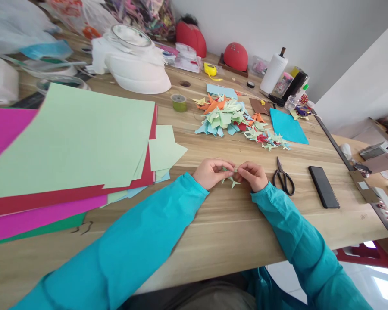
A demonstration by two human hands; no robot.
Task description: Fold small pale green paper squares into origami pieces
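Observation:
My left hand [211, 172] and my right hand [252, 175] meet just above the wooden table [220, 219], both pinching a small folded piece of pale green paper [232, 180]. Its pointed tips stick out below and between my fingers. Both arms wear teal sleeves. Beyond my hands lies a heap of folded paper shapes [228, 117] in green, blue, orange and red.
A stack of large coloured sheets [67, 146] covers the left of the table, with small green squares [164, 150] beside it. Black scissors [283, 176] and a black phone [323, 187] lie to the right. A teal sheet [287, 126], a paper roll [273, 72] and clutter sit farther back.

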